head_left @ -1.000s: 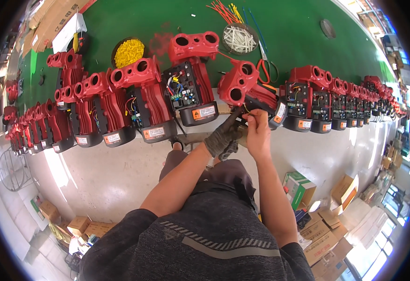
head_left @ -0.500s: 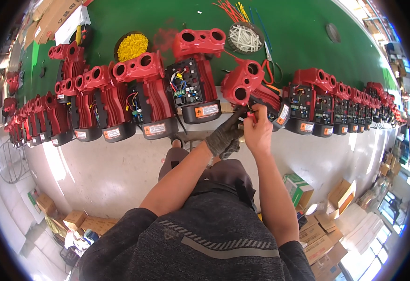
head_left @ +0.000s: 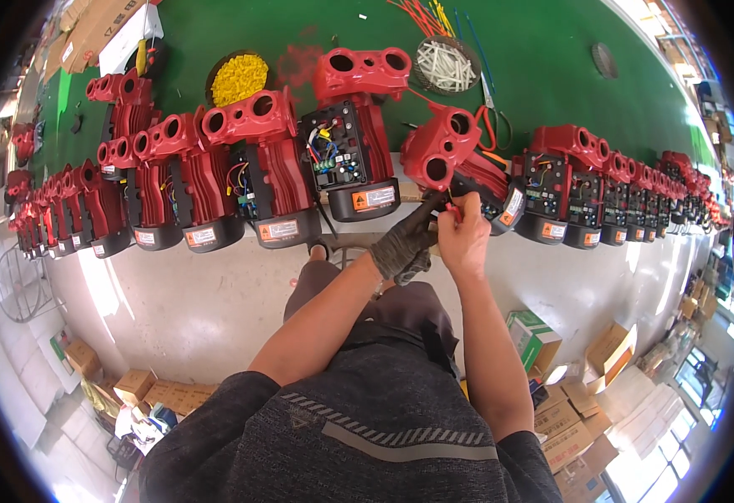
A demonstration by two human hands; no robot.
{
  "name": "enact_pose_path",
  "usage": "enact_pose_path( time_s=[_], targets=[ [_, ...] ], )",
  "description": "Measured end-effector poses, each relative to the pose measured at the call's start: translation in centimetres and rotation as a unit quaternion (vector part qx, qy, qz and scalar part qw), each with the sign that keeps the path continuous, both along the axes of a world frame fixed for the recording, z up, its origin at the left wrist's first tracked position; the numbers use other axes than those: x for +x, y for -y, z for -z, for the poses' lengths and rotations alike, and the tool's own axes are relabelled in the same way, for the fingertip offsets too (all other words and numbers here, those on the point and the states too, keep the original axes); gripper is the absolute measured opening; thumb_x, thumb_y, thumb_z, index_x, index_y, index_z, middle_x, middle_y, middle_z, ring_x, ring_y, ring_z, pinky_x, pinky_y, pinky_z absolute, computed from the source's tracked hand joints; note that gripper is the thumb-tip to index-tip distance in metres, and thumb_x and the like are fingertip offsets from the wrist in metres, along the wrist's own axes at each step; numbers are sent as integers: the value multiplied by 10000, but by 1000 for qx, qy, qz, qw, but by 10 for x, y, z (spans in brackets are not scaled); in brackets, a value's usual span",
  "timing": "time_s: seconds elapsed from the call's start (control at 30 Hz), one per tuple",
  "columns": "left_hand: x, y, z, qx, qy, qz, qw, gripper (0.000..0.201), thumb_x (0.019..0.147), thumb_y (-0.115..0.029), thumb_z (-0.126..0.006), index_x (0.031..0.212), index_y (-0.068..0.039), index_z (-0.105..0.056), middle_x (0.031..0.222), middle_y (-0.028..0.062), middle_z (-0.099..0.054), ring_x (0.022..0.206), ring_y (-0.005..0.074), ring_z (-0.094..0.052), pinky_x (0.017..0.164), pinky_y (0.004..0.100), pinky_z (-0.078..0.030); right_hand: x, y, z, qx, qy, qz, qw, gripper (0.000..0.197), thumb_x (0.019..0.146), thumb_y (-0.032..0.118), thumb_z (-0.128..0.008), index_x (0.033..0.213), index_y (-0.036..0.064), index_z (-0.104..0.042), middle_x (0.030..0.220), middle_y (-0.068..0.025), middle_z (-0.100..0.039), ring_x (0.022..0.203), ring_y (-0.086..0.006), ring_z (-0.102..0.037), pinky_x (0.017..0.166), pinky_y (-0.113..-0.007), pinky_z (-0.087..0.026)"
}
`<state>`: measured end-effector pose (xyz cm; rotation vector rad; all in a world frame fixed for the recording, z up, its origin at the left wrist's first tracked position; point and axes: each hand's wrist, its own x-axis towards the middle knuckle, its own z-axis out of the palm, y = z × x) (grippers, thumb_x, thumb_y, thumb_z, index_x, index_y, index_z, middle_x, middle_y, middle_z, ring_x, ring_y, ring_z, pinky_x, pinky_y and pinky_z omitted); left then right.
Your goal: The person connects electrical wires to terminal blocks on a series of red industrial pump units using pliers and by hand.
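Red pump point(head_left: 459, 163) tilts just above both hands: gloved left hand point(head_left: 405, 247) and bare right hand point(head_left: 465, 235) pinch its wires

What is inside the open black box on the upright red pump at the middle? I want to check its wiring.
Inside the black box on the red pump: coloured wires and small parts. Whatever lies beneath them is covered.

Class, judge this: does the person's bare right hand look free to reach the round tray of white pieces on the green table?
Probably not at once: the right hand is busy at the tilted red pump housing, which stands before the tray.
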<state>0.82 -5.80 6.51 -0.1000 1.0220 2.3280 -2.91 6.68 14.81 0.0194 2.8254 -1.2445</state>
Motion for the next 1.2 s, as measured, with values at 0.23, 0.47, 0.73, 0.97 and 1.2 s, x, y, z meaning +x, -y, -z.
enact_pose_path(
  time_s=[0.23, 0.47, 0.73, 0.97, 1.2],
  targets=[
    [-1, -2, -7, 19, 11, -33, 999, 765, 948, -75, -613, 1604, -162, -230, 1192, 81, -633, 958, 69, -600, 768, 182, -489, 0, 1, 2, -2, 2, 8, 1000, 107, 843, 40, -579, 930, 5, -527, 739, -197, -634, 634, -342, -644, 607, -394, -505],
    [1, -1, -8, -23, 18, -15, 999, 732, 964, -122, -623, 1596, -150, -256, 1214, 30, -616, 901, 44, -553, 734, 187, -457, 0, 1, 3, -4, -3, 5, 1000, 118, 840, 39, -580, 936, 0, -524, 747, -202, -635, 641, -334, -648, 611, -389, -508],
    [5, -7, 3, 31, 21, -51, 998, 732, 970, -146, -653, 1593, -152, -268, 1202, -12, -617, 761, -5, -513, 611, 143, -419, -1, 0, 0, 6, 14, 1, 1000, 132, 836, 39, -581, 945, -1, -517, 750, -196, -636, 637, -332, -643, 602, -392, -504],
    [4, -5, 1, 2, 25, -35, 999, 761, 959, -131, -650, 1600, -176, -243, 1035, 5, -639, 680, 36, -560, 557, 183, -454, 6, 5, -12, -36, -29, 45, 998, 148, 869, 49, -585, 1007, 5, -554, 767, -158, -630, 649, -261, -623, 629, -356, -491],
    [5, 8, -22, 92, 96, -11, 991, 792, 957, -143, -591, 1612, -203, -149, 460, 70, -473, 278, 185, -436, 317, 313, -417, -13, -16, -47, 73, -127, -90, 985, 250, 856, 100, -672, 1082, 47, -581, 886, -137, -614, 663, -324, -633, 607, -394, -510]
  ],
)
